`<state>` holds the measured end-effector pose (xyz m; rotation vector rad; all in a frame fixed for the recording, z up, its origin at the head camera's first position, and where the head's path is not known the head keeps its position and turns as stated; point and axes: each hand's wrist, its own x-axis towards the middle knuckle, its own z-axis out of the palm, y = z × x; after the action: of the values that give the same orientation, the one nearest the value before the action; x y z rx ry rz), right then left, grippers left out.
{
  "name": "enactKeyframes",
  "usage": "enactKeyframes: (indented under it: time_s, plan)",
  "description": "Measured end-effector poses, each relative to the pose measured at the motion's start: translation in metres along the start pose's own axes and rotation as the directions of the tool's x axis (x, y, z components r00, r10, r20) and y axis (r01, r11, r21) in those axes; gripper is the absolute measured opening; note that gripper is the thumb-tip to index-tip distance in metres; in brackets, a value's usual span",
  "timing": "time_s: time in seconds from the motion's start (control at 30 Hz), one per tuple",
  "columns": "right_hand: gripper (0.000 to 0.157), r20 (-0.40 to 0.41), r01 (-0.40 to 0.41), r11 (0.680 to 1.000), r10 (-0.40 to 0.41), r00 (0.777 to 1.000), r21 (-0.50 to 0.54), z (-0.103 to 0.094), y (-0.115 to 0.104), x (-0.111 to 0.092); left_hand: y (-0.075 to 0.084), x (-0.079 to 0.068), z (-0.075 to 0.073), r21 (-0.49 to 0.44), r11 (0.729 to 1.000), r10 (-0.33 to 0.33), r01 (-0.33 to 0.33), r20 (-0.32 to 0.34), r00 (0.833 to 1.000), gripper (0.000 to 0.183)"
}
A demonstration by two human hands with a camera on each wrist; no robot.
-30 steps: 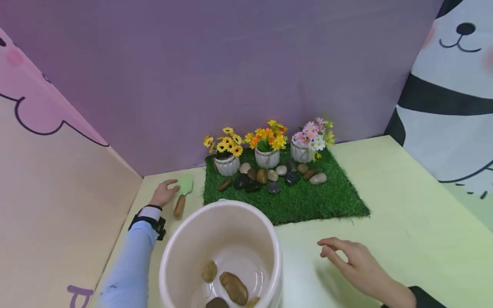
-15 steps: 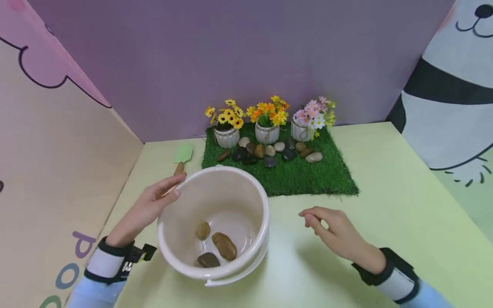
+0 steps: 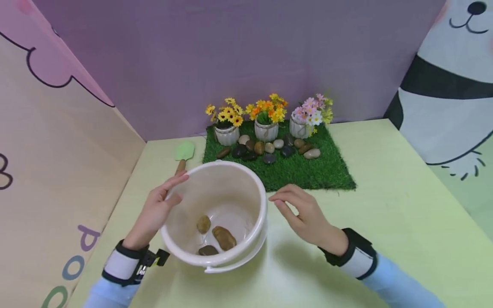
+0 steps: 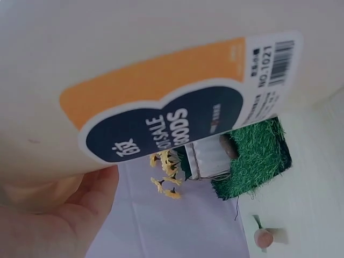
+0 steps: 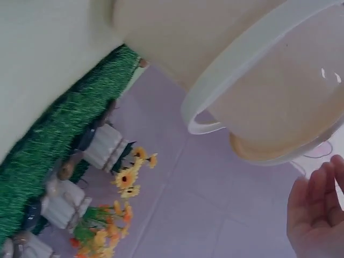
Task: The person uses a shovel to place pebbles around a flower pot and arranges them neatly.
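Observation:
A white bucket [image 3: 252, 179] with a thin handle stands in front of me in the head view, with three brown stones [image 3: 224, 238] on its bottom. My left hand [image 3: 154, 209] grips its left rim, thumb over the inside; the left wrist view shows these fingers [image 4: 97, 196] at the rim and an orange and navy label [image 4: 177, 102] on the wall. My right hand [image 3: 302, 214] is just off the right side of the bucket, fingers loosely bent and holding nothing.
Behind the bucket lies a green turf mat [image 3: 308, 175] bearing several smooth stones [image 3: 269, 158]. Three white flower pots [image 3: 266, 131] stand along its back. A green spatula [image 3: 185, 150] with a wooden handle lies left of the mat. Walls bound the table's back and left.
My left hand came back from beside the spatula to the bucket's left rim. My right hand moved left toward the bucket's right side. The head view shifted too.

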<state>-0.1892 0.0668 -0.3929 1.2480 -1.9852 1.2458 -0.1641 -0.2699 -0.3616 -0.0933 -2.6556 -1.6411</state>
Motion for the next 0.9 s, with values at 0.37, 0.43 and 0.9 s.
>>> enactKeyframes:
  time_s: [0.37,0.43,0.9]
  plan:
    - [0.053,0.095,0.257,0.952,-0.244,0.965,-0.164,0.048,-0.003,0.026,0.002,-0.002,0.004,-0.018,1.0,-0.002,0.002,-0.021,1.0,0.042]
    - [0.053,0.043,0.269,0.948,-0.265,0.963,-0.171,0.049,-0.002,0.025,0.002,-0.002,0.008,-0.033,0.999,-0.001,0.0,-0.023,1.0,0.042]
    - [0.046,-0.157,0.456,0.886,-0.463,0.872,-0.08,-0.006,0.017,0.005,0.027,0.013,0.072,-0.095,0.992,0.088,-0.087,0.012,0.996,0.042]
